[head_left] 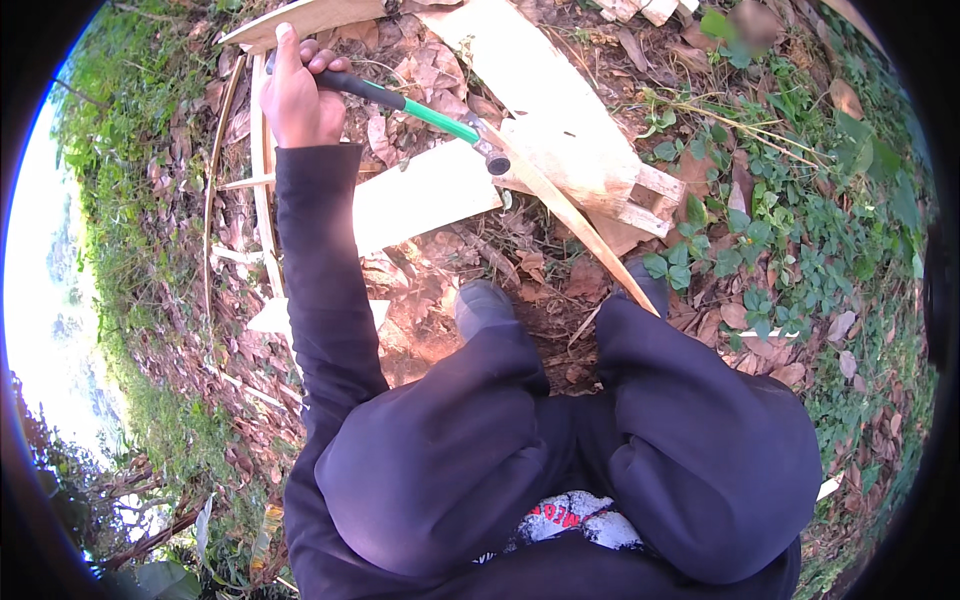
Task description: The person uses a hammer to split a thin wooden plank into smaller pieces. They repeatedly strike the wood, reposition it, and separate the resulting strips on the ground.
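My left hand (300, 100) reaches far forward at the upper left, its fingers closed round the black grip of a hammer. The hammer (440, 116) has a green shaft slanting down to the right, its metal head beside a thin wooden strip (565, 208). That strip runs on towards my right knee. My left thumb lies against the edge of a pale board (305, 20); whether it presses on the board I cannot tell. Below the hammer is a flat pale board (425, 195) on the ground. My right hand is out of view.
A long pale timber (560, 110) with a notched end lies ahead of my shoes (484, 305). Thin sticks (262, 190) stand out at the left. Dry leaves cover the soil, and green plants (770, 230) grow on the right. I am squatting, knees bent.
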`<state>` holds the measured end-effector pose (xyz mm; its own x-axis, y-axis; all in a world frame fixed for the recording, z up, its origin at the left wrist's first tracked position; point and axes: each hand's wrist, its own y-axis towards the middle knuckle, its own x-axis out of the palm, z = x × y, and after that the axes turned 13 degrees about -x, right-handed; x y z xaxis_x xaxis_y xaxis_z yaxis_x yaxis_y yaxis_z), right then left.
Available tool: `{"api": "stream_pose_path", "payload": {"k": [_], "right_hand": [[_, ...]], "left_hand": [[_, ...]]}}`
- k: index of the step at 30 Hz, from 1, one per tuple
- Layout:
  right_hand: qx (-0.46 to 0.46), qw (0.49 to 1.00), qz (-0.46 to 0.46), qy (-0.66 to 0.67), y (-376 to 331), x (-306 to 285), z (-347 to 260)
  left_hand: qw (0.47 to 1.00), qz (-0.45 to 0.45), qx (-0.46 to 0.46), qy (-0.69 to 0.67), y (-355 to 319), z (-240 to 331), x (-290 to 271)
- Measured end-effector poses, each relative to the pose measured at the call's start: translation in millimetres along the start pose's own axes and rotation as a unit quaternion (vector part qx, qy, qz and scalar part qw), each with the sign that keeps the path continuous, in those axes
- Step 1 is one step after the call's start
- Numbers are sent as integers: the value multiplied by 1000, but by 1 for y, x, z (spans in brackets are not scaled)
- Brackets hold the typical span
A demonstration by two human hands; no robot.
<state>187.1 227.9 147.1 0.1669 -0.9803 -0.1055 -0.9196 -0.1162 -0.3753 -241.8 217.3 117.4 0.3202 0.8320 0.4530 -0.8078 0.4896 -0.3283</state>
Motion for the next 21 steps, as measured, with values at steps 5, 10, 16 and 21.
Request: {"api": "stream_pose_path", "payload": {"k": [5, 10, 16, 21], "right_hand": [[-2, 1000, -2, 5, 2, -1, 2], [3, 1000, -2, 16, 4, -6, 8], [41, 999, 6, 29, -15, -31, 37], [121, 992, 29, 35, -58, -47, 103]], "left_hand": [[1000, 3, 17, -20, 27, -2, -1], [983, 55, 174, -8, -4, -1, 19], [968, -71, 220, 97, -59, 19, 59], [930, -346, 87, 91, -92, 24, 71]]}}
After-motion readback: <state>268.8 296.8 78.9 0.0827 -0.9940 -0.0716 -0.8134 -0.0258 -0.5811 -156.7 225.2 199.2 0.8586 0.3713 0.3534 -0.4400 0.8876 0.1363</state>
